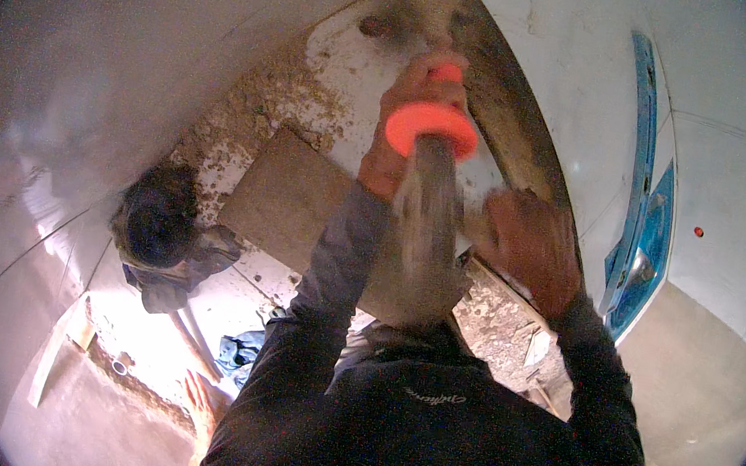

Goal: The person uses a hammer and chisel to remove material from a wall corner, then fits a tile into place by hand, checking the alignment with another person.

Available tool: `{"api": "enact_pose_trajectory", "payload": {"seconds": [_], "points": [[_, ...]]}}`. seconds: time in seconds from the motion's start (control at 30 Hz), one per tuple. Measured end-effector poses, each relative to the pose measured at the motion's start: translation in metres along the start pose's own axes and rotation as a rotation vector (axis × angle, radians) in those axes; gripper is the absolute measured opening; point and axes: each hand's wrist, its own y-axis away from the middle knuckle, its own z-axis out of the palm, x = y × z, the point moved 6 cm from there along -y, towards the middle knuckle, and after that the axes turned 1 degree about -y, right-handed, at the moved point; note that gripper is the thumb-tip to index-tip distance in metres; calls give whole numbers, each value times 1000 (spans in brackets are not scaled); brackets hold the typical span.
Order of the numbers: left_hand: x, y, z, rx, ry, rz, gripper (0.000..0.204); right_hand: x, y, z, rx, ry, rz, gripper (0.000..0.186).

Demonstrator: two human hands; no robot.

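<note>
My left hand [393, 133] is wrapped round the grip of a chisel with a bright orange hand guard [430, 130] and an orange end beyond my fingers. My right hand [534, 248], smeared by motion, is closed to the right of it. A blurred grey block, apparently the head of a hammer [431, 212], lies between my right hand and the guard. Its handle is mostly hidden. Whether the hammer touches the chisel cannot be made out. Below the hands is a flat brown-grey board [281, 189].
Crumbled rubble [263, 103] lies along the left wall, with more debris [511, 320] by my right forearm. A dark bundle [160, 225] sits at left. Another person's spread hand [201, 406] shows lower left, near blue cloth [239, 352]. A long blue piece [641, 191] stands at right.
</note>
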Motion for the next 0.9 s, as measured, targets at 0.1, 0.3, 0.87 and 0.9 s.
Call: {"api": "enact_pose_trajectory", "payload": {"seconds": [0.1,0.3,0.87,0.9], "points": [[-23,5,-1,-8,55,-178,17,-14,-29,-16,3,19,46,23],[7,-4,3,-2,-234,106,24,-4,15,14,-281,117,-2,28],[-46,7,-5,-21,5,-198,34,65,12,-9,89,-104,471,42],[-38,17,-3,-59,-24,-212,35,65,25,-7,160,-197,350,47]]}}
